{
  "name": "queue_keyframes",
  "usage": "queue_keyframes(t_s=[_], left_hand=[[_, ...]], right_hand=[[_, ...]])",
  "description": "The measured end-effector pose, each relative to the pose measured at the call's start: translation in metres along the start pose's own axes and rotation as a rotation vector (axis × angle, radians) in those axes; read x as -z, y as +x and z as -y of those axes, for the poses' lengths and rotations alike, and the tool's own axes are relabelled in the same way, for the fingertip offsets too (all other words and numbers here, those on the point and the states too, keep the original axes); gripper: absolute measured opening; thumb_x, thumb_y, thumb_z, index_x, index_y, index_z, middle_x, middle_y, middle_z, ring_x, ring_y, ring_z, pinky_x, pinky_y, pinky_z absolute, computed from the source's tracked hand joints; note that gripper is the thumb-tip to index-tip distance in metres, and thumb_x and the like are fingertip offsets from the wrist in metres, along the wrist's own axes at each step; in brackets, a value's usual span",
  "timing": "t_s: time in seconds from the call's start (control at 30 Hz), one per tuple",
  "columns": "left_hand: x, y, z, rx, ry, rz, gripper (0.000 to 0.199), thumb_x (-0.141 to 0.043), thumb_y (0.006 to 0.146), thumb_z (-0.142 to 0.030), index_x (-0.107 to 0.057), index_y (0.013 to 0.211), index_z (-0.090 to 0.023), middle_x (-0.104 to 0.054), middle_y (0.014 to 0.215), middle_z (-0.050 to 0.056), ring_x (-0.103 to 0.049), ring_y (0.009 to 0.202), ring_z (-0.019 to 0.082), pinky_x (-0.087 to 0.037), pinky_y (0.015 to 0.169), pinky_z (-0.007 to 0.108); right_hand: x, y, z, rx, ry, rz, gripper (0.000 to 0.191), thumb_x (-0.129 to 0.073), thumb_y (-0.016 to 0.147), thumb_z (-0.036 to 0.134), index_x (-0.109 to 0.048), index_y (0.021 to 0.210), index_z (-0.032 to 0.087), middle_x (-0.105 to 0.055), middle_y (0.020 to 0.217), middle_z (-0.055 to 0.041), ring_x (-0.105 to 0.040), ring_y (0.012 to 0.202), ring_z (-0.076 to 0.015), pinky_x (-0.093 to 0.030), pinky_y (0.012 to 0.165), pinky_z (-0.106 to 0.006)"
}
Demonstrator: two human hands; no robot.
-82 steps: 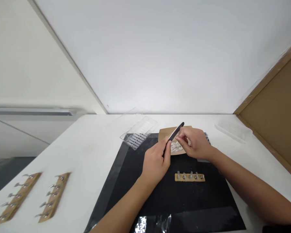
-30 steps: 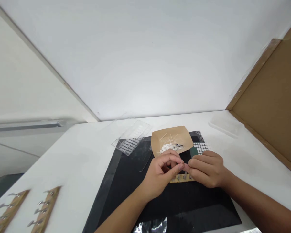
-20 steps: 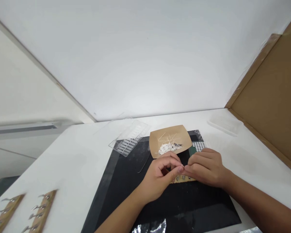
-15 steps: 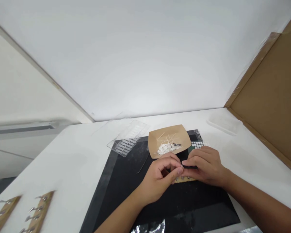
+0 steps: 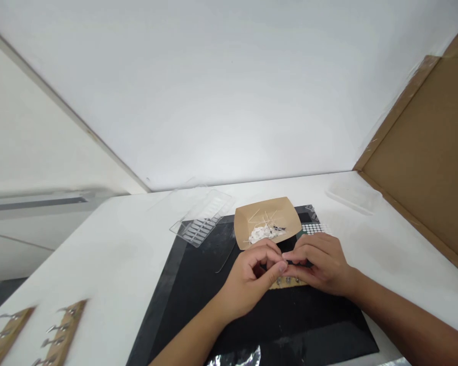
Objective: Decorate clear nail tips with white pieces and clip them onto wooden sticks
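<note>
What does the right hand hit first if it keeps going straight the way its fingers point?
The left hand: the right hand points at its pinched thumb and fingers. The tips look to be touching or almost so; depth there is hard to judge.

Left hand pinched, right hand curled, fingertips meeting

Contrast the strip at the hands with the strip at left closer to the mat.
Middle strip lies on the black mat; left strip, on white table.
Middle strip runs crosswise; left strip slants away.
Left hand and right hand partly hide middle strip; frame bottom crops left strip.
Both: tan, metallic fittings in a row.
</note>
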State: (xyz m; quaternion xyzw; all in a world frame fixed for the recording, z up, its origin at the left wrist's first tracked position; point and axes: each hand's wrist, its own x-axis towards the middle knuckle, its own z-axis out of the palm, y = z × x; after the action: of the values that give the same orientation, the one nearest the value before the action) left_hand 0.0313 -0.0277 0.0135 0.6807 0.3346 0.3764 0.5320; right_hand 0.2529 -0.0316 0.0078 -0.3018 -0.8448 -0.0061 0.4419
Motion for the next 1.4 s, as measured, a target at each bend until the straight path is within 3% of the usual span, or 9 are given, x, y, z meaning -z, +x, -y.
queue_keyframes(t_s=[0.5, 0.7, 0.93, 1.07, 1.17, 1.27, 1.4], left_hand=[[0.001, 0.000, 0.001, -0.039, 0.071, -0.018, 0.031, -0.067, 0.099, -0.042, -0.071, 0.081, -0.017, -0.064, 0.092, 0.007, -0.059, 0.081, 0.016, -0.046, 0.067, 0.025], [0.002, 0.001, 0.002, -0.061, 0.099, -0.061, 0.032, -0.067, 0.099, -0.043, -0.073, 0.082, -0.017, -0.063, 0.091, 0.007, -0.058, 0.076, 0.014, -0.044, 0.064, 0.025], [0.003, 0.004, 0.001, -0.125, 0.204, -0.141, 0.026, -0.067, 0.100, -0.037, -0.079, 0.086, -0.019, -0.062, 0.089, 0.004, -0.051, 0.064, 0.009, -0.037, 0.055, 0.022], [0.011, 0.004, 0.001, -0.235, 0.357, -0.135, 0.026, -0.062, 0.103, -0.032, -0.077, 0.086, -0.019, -0.062, 0.084, 0.003, -0.053, 0.063, 0.009, -0.041, 0.058, 0.022], [0.024, 0.005, 0.005, -0.330, 0.663, -0.223, 0.037, -0.057, 0.104, -0.031, -0.067, 0.072, -0.017, -0.058, 0.069, 0.001, -0.055, 0.063, 0.011, -0.040, 0.062, 0.024], [0.041, 0.005, 0.005, -0.188, 1.074, -0.406, 0.044, -0.055, 0.103, -0.038, -0.060, 0.063, -0.018, -0.058, 0.065, 0.000, -0.050, 0.057, 0.011, -0.030, 0.056, 0.026], [0.060, 0.008, -0.002, 0.254, 1.305, -0.519, 0.039, -0.050, 0.099, -0.037, -0.059, 0.065, -0.020, -0.066, 0.074, 0.003, -0.056, 0.063, 0.016, -0.026, 0.054, 0.027]], right_hand=[[-0.002, 0.003, 0.003, -0.051, 0.021, -0.016, 0.016, -0.075, 0.099, 0.037, -0.069, 0.097, 0.022, -0.063, 0.069, 0.0037, -0.057, 0.061, -0.0118, -0.042, 0.059, -0.027], [0.000, -0.001, 0.001, 0.088, -0.201, -0.023, 0.019, -0.080, 0.095, 0.028, -0.070, 0.109, 0.021, -0.071, 0.078, 0.0007, -0.064, 0.069, -0.0135, -0.043, 0.063, -0.030], [0.003, 0.001, 0.003, 0.186, -0.359, 0.037, 0.025, -0.073, 0.096, 0.012, -0.070, 0.121, 0.017, -0.069, 0.077, 0.0002, -0.059, 0.065, -0.0142, -0.037, 0.060, -0.032], [0.000, 0.001, 0.002, 0.084, -0.248, -0.023, 0.021, -0.067, 0.098, 0.009, -0.073, 0.115, 0.021, -0.067, 0.079, -0.0004, -0.057, 0.066, -0.0137, -0.041, 0.059, -0.030], [-0.002, 0.003, 0.001, -0.100, -0.033, -0.052, 0.015, -0.068, 0.100, 0.014, -0.075, 0.110, 0.023, -0.068, 0.084, -0.0018, -0.061, 0.071, -0.0134, -0.049, 0.063, -0.027], [-0.002, 0.006, -0.001, -0.250, 0.136, -0.070, 0.011, -0.067, 0.100, 0.016, -0.075, 0.104, 0.023, -0.069, 0.088, -0.0029, -0.065, 0.078, -0.0146, -0.054, 0.069, -0.028], [-0.002, 0.009, -0.003, -0.417, 0.194, -0.076, 0.011, -0.068, 0.101, 0.023, -0.075, 0.092, 0.024, -0.068, 0.081, -0.0015, -0.061, 0.072, -0.0148, -0.049, 0.063, -0.029]])
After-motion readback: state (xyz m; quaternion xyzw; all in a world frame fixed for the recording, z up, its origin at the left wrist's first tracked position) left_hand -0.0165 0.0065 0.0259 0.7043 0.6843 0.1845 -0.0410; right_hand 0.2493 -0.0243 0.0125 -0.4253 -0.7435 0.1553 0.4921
